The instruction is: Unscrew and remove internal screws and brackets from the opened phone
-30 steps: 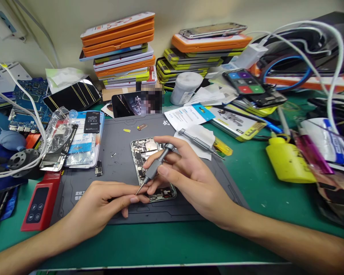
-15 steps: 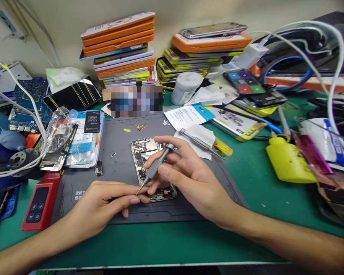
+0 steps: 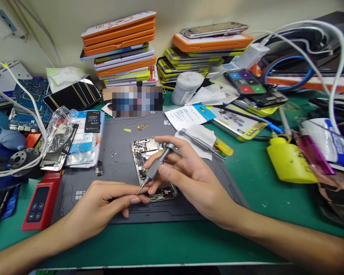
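Observation:
A grey precision screwdriver is gripped in my right hand, its shaft slanting down to the left. The screwdriver's tip meets the pinched thumb and forefinger of my left hand. Anything small between those fingers is too hidden to make out. Under and behind both hands lies an opened smartphone with its inner parts bare, partly covered by my right fingers. A second screwdriver rests on white paper to the right of the phone.
The phone lies on a dark grey work mat. Small loose parts, including a camera-like module, are left of it. A red device sits at the mat's left edge, a yellow bottle to the right. Stacked orange boxes stand behind.

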Demonstrator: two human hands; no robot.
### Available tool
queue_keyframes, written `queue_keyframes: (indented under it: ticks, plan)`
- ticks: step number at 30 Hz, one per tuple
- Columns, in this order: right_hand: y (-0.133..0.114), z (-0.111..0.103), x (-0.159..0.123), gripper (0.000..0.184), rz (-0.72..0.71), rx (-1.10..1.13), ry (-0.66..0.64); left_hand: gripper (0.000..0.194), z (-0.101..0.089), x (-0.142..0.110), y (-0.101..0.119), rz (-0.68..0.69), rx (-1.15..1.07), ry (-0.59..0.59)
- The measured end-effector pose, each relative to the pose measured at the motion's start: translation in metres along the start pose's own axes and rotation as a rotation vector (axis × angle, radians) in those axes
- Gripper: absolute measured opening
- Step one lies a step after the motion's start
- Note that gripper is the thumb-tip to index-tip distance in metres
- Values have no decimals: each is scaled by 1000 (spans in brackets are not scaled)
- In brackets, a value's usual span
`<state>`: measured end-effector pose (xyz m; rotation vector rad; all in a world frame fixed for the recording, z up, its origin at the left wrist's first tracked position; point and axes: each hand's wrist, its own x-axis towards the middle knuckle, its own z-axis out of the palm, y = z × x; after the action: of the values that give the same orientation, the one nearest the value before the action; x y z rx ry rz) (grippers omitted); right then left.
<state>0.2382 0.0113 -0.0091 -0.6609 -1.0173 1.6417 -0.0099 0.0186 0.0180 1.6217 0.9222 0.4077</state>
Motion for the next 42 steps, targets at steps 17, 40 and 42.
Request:
queue_keyframes:
  ticks: [17,40,42]
  plan:
    - [-1,1,-1,40,19,-28,11,25,1,2,0,2,0,4]
    - [-2,0,0,43,36,-62,8,25,2,2,3,-16,2,3]
    - [-2,0,0,43,44,-49,8,26,2,2,2,-26,-6,0]
